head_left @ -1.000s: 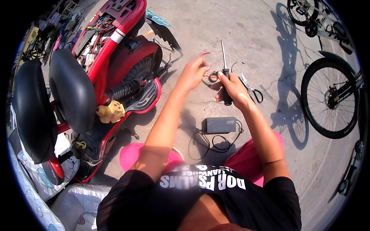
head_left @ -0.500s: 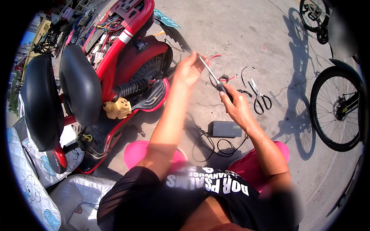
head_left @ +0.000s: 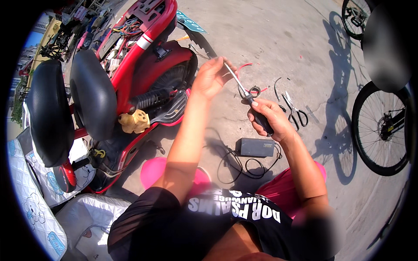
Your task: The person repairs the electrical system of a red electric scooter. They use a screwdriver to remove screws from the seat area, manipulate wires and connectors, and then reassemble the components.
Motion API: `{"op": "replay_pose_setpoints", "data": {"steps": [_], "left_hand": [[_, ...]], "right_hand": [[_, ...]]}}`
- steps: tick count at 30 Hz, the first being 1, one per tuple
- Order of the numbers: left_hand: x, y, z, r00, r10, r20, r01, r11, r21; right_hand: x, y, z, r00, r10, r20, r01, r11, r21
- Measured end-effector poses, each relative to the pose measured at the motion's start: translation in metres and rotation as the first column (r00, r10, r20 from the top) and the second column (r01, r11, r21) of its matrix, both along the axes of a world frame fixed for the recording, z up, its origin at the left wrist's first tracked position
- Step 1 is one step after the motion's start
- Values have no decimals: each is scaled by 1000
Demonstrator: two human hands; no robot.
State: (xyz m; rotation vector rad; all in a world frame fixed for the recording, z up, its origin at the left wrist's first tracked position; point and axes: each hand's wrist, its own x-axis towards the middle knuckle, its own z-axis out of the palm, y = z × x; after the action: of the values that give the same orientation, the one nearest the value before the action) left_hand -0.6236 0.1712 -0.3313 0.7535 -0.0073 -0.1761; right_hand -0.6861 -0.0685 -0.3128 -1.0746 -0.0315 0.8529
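Observation:
My right hand is wrapped round the dark handle of a screwdriver, its thumb lying along the top. The metal shaft slants up and left to my left hand. There the fingers are closed together at the screwdriver's tip; what they pinch, if anything, is too small to make out. Just beyond the shaft are a red wire and a small dark ring-shaped coil. Scissors with black handles lie on the ground to the right of my right hand.
On the left stands a red electric scooter with bundled wires exposed and a black seat. A black box-shaped charger with a cable lies before me. Bicycles, including one wheel, stand at right. A pink stool is below me.
My right hand has shifted slightly down and right, opening its grip enough to show more of the screwdriver's handle. The tip stays at my left fingers. The view has shifted a little.

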Motion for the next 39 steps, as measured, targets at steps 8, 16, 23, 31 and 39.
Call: {"op": "replay_pose_setpoints", "data": {"steps": [8, 16, 23, 31, 39], "left_hand": [[-15, 4, 47, 954, 296, -40, -299, 942, -150], [-67, 18, 92, 929, 358, 93, -357, 934, -25], [-73, 52, 65, 901, 413, -136, -427, 898, -106], [-45, 57, 82, 694, 628, 352, -718, 564, 409], [-27, 42, 70, 533, 717, 450, -827, 329, 455]], "right_hand": [[-11, 35, 30, 978, -45, -202, 109, 942, 318], [-63, 57, 16, 988, -149, -36, 153, 947, 281], [-57, 70, 20, 970, -222, 102, 193, 951, 240], [-47, 71, 23, 955, -254, 155, 233, 962, 141], [-32, 72, 32, 945, -231, 232, 214, 972, 99]]}}
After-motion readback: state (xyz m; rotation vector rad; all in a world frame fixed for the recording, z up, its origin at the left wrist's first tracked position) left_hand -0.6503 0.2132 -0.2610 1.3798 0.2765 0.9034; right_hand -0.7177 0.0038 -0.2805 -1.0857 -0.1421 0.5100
